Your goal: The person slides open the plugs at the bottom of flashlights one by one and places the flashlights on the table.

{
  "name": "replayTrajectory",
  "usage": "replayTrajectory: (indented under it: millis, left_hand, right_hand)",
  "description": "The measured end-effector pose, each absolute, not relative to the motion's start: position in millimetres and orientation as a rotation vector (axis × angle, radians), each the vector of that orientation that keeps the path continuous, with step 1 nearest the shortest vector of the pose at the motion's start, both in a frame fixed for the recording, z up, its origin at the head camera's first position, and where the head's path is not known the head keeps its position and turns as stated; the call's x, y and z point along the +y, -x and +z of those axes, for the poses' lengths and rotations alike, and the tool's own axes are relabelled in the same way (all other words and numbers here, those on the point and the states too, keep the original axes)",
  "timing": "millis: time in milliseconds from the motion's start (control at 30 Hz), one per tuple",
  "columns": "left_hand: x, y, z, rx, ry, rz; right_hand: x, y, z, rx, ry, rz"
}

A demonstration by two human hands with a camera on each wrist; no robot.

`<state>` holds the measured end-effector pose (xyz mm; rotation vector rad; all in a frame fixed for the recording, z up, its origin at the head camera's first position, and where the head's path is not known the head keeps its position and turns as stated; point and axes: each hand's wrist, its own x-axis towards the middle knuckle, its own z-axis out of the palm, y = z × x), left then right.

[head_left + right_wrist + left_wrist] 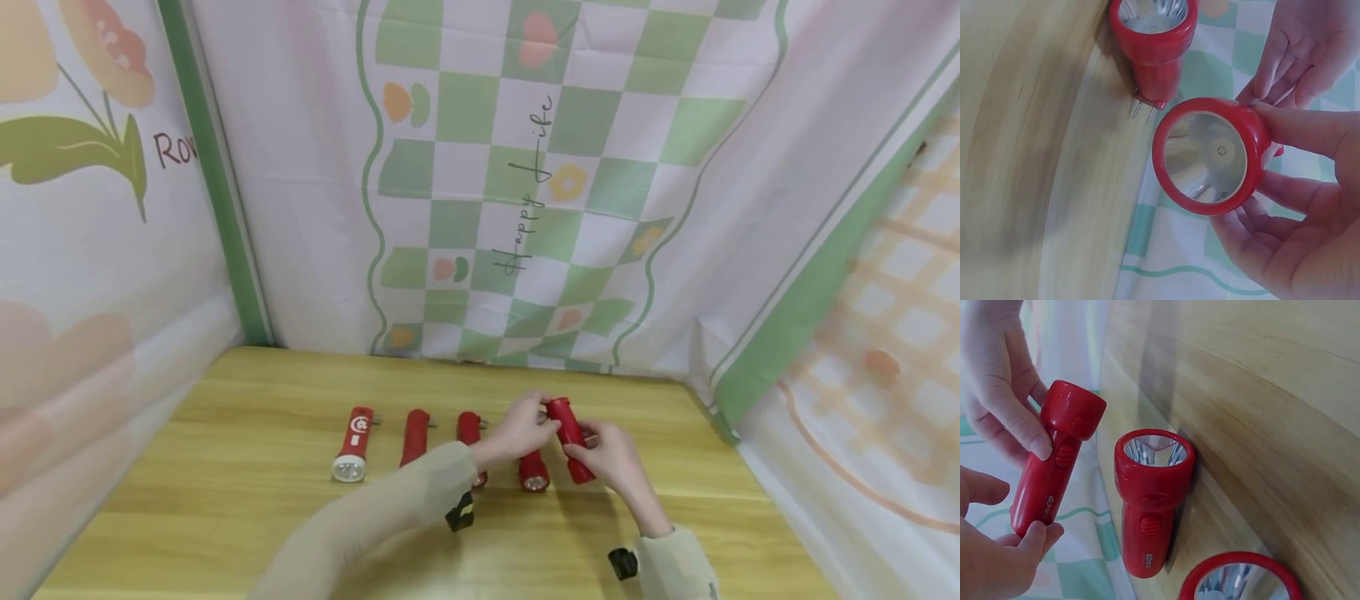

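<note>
A red flashlight [567,429] is held up off the table between both hands. My left hand [525,427] holds its tail end with the fingertips, as the left wrist view also shows. Farther right, my right hand [611,457] grips the same flashlight near its head, thumb on the near side. The right wrist view looks straight into its round reflector [1207,159]. Just left of it, another red flashlight [534,473] lies on the table, partly covered by my left hand in the head view.
On the wooden table [225,500], more flashlights lie in a row to the left: a red one with a white head [349,467], a plain red one [415,437] and another red one [468,427], partly behind my left arm. Metal prongs [1144,111] stick out of one tail. Patterned curtains [480,208] surround the table.
</note>
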<state>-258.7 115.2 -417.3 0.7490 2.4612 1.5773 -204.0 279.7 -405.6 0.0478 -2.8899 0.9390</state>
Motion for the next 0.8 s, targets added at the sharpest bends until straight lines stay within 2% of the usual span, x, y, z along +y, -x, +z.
replayTrajectory:
  millis: [800]
  left_hand:
    - [90.4, 258.4, -410.6, 2.482, -0.707, 1.629]
  right_hand:
    - [259.1, 196.8, -399.1, -2.813, -0.164, 0.915]
